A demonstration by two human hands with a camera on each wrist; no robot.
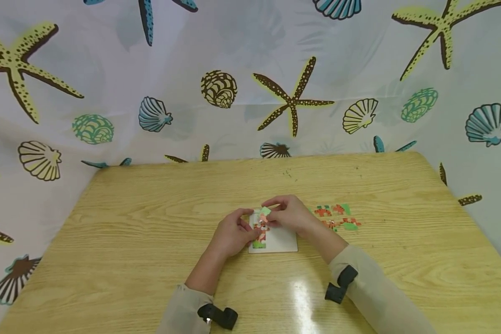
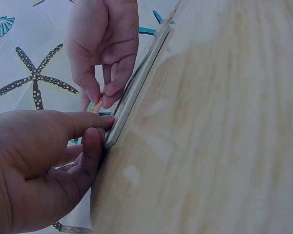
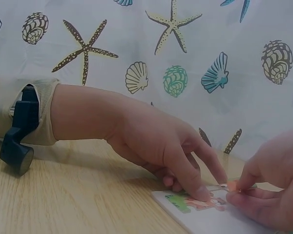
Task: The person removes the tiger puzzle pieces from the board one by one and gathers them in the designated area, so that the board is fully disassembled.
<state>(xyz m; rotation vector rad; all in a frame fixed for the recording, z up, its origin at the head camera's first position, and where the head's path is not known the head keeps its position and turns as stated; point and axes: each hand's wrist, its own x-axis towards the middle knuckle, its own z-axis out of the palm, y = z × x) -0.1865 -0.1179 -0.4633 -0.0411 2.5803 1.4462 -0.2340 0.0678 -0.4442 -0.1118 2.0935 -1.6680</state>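
A white puzzle board (image 1: pixel 283 242) lies on the table with joined jigsaw pieces (image 1: pixel 259 243) in orange, white and green along its left side. My left hand (image 1: pixel 233 233) rests at the board's left side, its thumb pressing the pieces and its index finger by the far left corner. My right hand (image 1: pixel 289 214) pinches a jigsaw piece (image 1: pixel 265 212) in green and orange between thumb and fingers, at the far end of the joined strip. The right wrist view shows this piece (image 3: pixel 232 185) low over the board, partly hidden by fingertips. Whether it touches the strip, I cannot tell.
Several loose jigsaw pieces (image 1: pixel 341 209) lie right of the board, partly behind the right forearm. A wooden table (image 1: pixel 150 208) carries everything. A cloth (image 1: pixel 234 125) printed with shells and starfish hangs behind it. Both sleeves bear black wrist straps (image 1: pixel 217 316).
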